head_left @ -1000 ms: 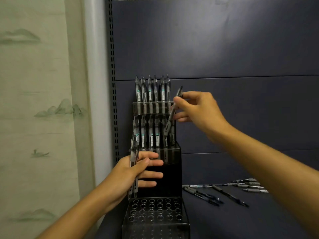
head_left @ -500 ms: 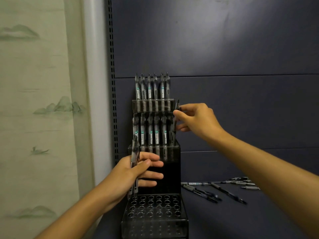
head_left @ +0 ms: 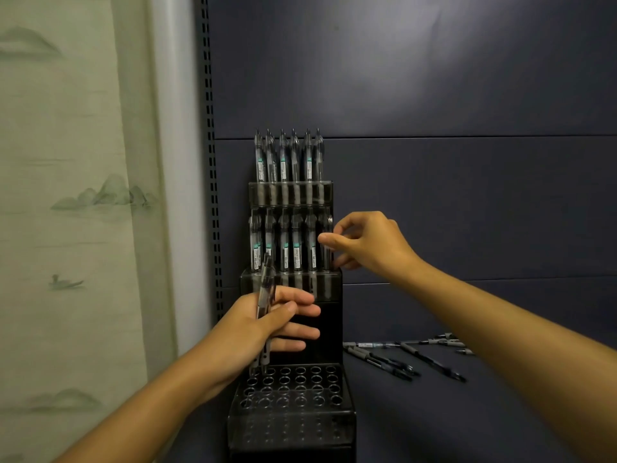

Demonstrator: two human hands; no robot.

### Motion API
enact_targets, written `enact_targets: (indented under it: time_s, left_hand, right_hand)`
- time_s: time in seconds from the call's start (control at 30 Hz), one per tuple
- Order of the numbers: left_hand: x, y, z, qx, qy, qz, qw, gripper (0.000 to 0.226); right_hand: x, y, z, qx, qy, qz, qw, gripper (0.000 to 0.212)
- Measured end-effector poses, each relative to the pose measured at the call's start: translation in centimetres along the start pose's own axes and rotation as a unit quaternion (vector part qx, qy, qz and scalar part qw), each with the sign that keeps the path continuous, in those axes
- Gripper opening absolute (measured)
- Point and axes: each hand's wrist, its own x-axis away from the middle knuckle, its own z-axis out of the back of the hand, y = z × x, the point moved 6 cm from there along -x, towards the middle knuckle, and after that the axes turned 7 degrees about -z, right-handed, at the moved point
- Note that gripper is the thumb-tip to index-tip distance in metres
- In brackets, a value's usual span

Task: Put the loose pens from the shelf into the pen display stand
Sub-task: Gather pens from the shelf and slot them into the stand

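Observation:
The dark tiered pen display stand (head_left: 293, 426) stands on the shelf against the back panel. Its top and middle tiers hold rows of upright clear pens; the holes of the bottom tier are empty. My right hand (head_left: 370, 243) pinches the rightmost pen (head_left: 329, 225) of the middle tier between thumb and fingers, and that pen stands upright in its slot. My left hand (head_left: 263, 325) is in front of the stand's lower part, closed on two upright clear pens (head_left: 266, 282). Several loose pens (head_left: 384, 361) lie on the shelf to the right of the stand.
The dark blue shelf surface (head_left: 434, 416) stretches to the right, with the back panel (head_left: 434, 195) behind. A slotted metal upright (head_left: 213, 195) runs down just left of the stand. A pale wall with landscape drawings (head_left: 66, 228) fills the left side.
My right hand lowered its tilted pen from beside the top tier into the rightmost slot of the middle tier, where it now stands upright. My left hand has kept its pens in place.

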Motion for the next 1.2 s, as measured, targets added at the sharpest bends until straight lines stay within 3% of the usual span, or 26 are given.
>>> enact_targets:
  time_s: [0.13,0.27,0.47,0.7,0.97,1.1,1.2]
  left_hand:
    - [-0.1,0.0,0.1,0.013,0.004,-0.003,1.0,0.023]
    - [0.0,0.1,0.5,0.041,0.008,-0.002,0.999,0.023]
    - [0.1,0.6,0.3,0.082,-0.004,-0.002,0.997,0.024]
    - [1.2,0.8,0.6,0.087,-0.043,0.012,0.995,0.028]
    - [2.6,0.7,1.8,0.159,-0.035,0.015,0.987,0.039]
    - [3.2,-0.3,3.6,0.124,-0.002,0.028,0.992,0.04]
    - [3.7,-1.2,5.8,0.083,0.045,0.031,0.995,0.03]
  right_hand:
    - [0.2,0.1,0.0,0.007,0.015,0.0,1.0,0.03]
    - [1.7,-1.7,0.4,0.032,0.055,0.069,0.996,0.025]
    - [4.2,-4.0,-4.3,0.017,-0.124,0.103,0.987,0.028]
    - [5.0,-4.1,-7.6,0.049,-0.19,0.105,0.975,0.052]
    - [4.9,-3.8,-9.1,-0.148,-0.18,0.046,0.971,0.027]
    - [4.0,-4.3,-7.6,-0.151,-0.096,0.067,0.982,0.008]
    - [3.6,-3.7,-6.8,-0.154,-0.054,0.047,0.985,0.022]
